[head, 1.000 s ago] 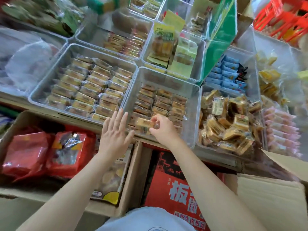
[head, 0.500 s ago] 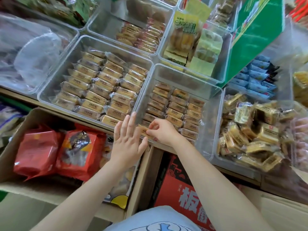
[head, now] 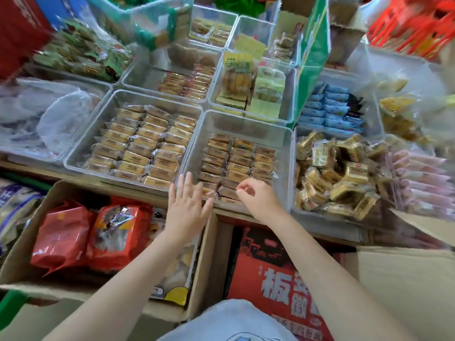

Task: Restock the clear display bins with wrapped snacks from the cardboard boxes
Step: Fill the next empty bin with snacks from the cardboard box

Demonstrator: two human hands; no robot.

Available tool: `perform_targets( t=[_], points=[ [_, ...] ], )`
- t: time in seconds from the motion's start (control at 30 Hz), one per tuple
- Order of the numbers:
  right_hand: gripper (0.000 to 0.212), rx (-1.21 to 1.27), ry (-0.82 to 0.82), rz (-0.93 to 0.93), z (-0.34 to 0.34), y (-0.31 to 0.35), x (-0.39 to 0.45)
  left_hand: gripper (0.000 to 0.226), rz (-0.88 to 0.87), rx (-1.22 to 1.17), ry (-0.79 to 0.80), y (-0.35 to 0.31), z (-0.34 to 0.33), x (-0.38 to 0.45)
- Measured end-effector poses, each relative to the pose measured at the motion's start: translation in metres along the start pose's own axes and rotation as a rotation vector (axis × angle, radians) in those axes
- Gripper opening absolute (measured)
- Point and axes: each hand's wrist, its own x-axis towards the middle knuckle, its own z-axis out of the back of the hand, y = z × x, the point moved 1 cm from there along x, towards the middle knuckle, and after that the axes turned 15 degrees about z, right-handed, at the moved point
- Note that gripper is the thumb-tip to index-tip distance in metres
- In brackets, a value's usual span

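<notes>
At the near edge of the clear bin [head: 242,124], both of my hands are working the front row of wrapped snacks [head: 240,159]. My right hand [head: 258,198] sits over the bin's near wall with thumb and forefinger curled toward each other just above the last snack in the middle column; I cannot tell whether the fingertips are pinching its wrapper or have just let go of it, because the knuckles hide the contact. My left hand [head: 187,205] is spread flat with fingers apart and holds nothing, its palm pressed against or just beside the bin's near left corner, as if steadying it. From the right hand's pinch, the snacks run away from me in three tidy columns, each bar lying with its long side across, left to right. The far part of the bin beyond those columns looks bare, so I judge there is room left to fill. The supply lies the other way: directly beneath and behind my right wrist is the red box [head: 270,267], and below my left forearm is the cardboard box [head: 73,190] holding red bags [head: 64,235]. I judge the right hand is nearer the row and better placed to set the next bar crosswise in line, while the left is nearer the open cardboard box for fetching more. The neighbouring bin of paler bars [head: 138,143], left of my left hand, already looks full.
</notes>
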Motion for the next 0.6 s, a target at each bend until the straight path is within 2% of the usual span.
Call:
perform_targets(
  t=[0.1, 0.2, 0.37, 0.43, 0.5, 0.6],
  points=[
    [0.017, 0.038, -0.062, 0.019, 0.043, -0.009, -0.066, 0.056, -0.246, -0.067, 0.009, -0.053, -0.003, -0.045],
    [0.024, 0.027, -0.201, 0.030, 0.094, -0.018, -0.139, 0.039, -0.444, -0.155, 0.110, -0.124, -0.002, -0.096],
    [0.025, -0.023, -0.746, -0.004, 0.192, -0.056, -0.263, 0.038, -0.712, -0.279, 0.093, -0.259, 0.012, -0.178],
    [0.025, -0.062, -0.894, -0.068, 0.224, -0.093, -0.305, 0.040, -0.823, -0.354, 0.044, -0.310, 0.011, -0.217],
    [0.023, -0.078, -0.908, -0.189, 0.250, -0.135, -0.335, 0.053, -0.881, -0.296, 0.009, -0.357, 0.004, -0.253],
    [0.018, -0.119, -0.694, -0.400, 0.271, -0.213, -0.362, 0.072, -0.874, -0.038, -0.092, -0.415, -0.027, -0.285]
  ],
)
